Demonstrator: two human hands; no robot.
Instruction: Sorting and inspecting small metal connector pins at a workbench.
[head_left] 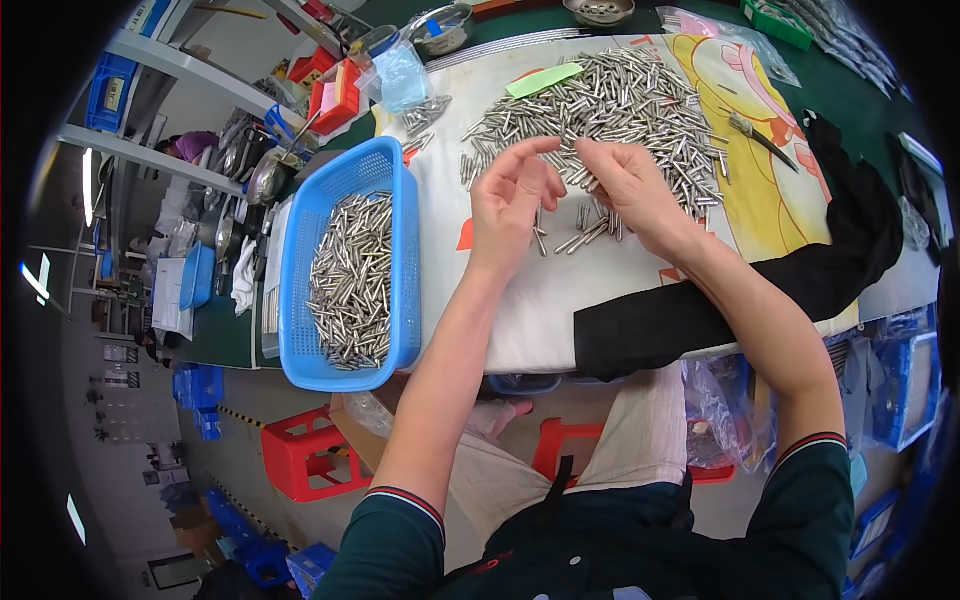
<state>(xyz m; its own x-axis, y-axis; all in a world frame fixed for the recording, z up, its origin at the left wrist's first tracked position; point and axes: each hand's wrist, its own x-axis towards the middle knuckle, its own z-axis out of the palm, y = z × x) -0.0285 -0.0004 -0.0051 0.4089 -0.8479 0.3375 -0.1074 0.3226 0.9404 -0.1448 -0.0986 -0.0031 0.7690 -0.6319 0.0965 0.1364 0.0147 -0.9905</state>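
Note:
A large pile of small silvery metal pins is spread on a cloth-covered table in front of me. At its near edge my left hand is raised, its fingers curved and apart, with no pin visible in it. Close by on the right, my right hand has its thumb and index finger pinched together. Whatever sits between those fingertips is too small to make out. A few loose pins lie on the cloth just below both hands. To the left, a blue plastic basket holds many similar pins.
A green paper slip rests on the pile. A brush lies on the yellow cloth at right. Black fabric stretches along the near edge. Red bins and a metal bowl stand at the back left. A red stool is below.

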